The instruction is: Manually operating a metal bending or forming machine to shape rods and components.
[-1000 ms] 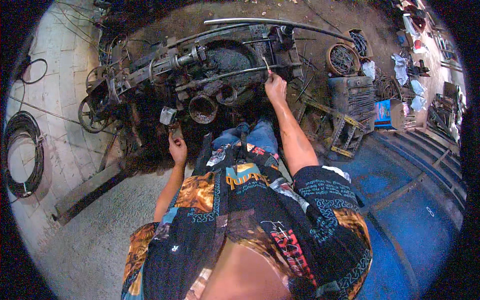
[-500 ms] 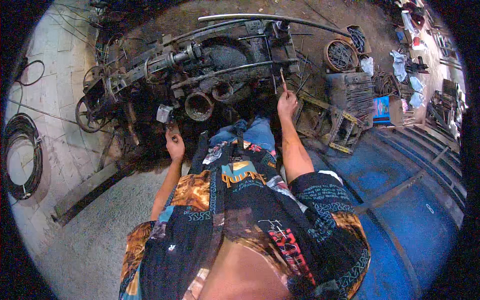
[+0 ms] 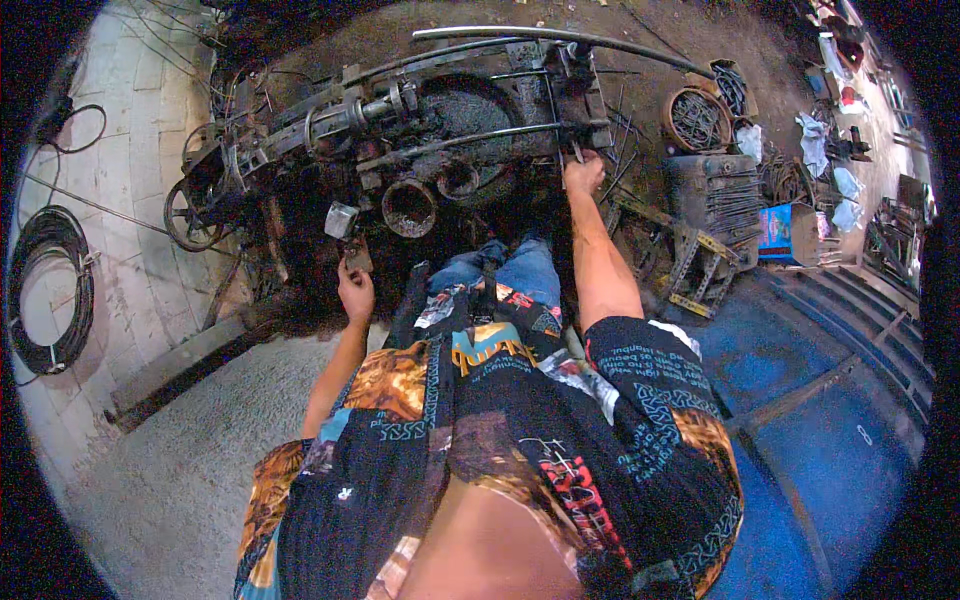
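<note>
A dark, greasy machine (image 3: 350, 118) with long metal rods and a round pan full of black grit stretches across in front of me. At its right end my right hand (image 3: 583, 175) is closed round a thin rod-like piece (image 3: 577, 153), mostly hidden by the fingers; its tip points at the machine frame. My left hand (image 3: 355, 288) pinches a small flat brownish piece (image 3: 358, 259) at the machine's front. Just above that hand sits a pale box-like part (image 3: 341, 220). Two round cups, one larger (image 3: 409, 208) and one smaller (image 3: 458, 180), stand between my hands.
A spoked handwheel (image 3: 192, 215) is at the machine's left end. On the right are a round basket of metal pieces (image 3: 697, 120), a dark bin of rods (image 3: 712, 195), a yellow-edged metal frame (image 3: 700, 270) and a blue box (image 3: 787, 233). Coiled black cable (image 3: 50, 290) lies far left.
My right hand has moved forward to the machine's right end, and the thin copper-coloured piece in it shows less. My left hand stays at about the same spot. The view has shifted slightly.
</note>
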The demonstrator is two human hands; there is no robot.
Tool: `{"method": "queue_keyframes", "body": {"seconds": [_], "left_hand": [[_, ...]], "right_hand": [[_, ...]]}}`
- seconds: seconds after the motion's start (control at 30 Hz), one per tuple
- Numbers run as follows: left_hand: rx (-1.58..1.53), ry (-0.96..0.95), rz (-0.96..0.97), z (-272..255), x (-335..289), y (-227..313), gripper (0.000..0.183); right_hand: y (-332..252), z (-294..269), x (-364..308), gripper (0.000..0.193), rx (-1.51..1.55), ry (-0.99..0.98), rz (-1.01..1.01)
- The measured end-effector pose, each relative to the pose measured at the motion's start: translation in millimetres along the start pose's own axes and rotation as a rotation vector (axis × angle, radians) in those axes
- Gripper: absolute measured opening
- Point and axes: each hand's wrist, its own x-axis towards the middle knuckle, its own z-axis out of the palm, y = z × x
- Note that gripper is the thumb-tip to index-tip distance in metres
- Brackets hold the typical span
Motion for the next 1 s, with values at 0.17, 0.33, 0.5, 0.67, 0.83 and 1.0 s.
{"method": "queue_keyframes", "body": {"seconds": [0.17,0.33,0.5,0.67,0.83,1.0], "left_hand": [[0.052,0.042,0.122,1.3,-6.6,0.5,0.051],[-0.005,0.045,0.098,16.0,-5.1,-21.6,0.053],[-0.009,0.070,0.086,29.5,-10.9,-2.4,0.052],[-0.090,0.129,0.108,45.1,-26.4,-3.6,0.053],[-0.067,0.151,0.031,55.5,-56.5,21.1,0.052],[0.053,0.234,-0.007,69.9,-85.5,27.0,0.051]], "right_hand": [[-13.0,-5.4,4.0,0.029,0.366,-0.092,0.019],[-26.8,-26.8,-16.3,0.027,0.377,-0.076,0.046],[5.8,-44.3,-31.0,0.024,-0.038,-0.151,-0.078],[32.8,-53.9,-32.8,0.030,-0.008,-0.347,-0.162],[41.2,-54.4,12.9,0.038,0.115,-0.638,-0.030],[-9.3,-72.9,47.2,0.040,0.125,-0.675,-0.272]]}}
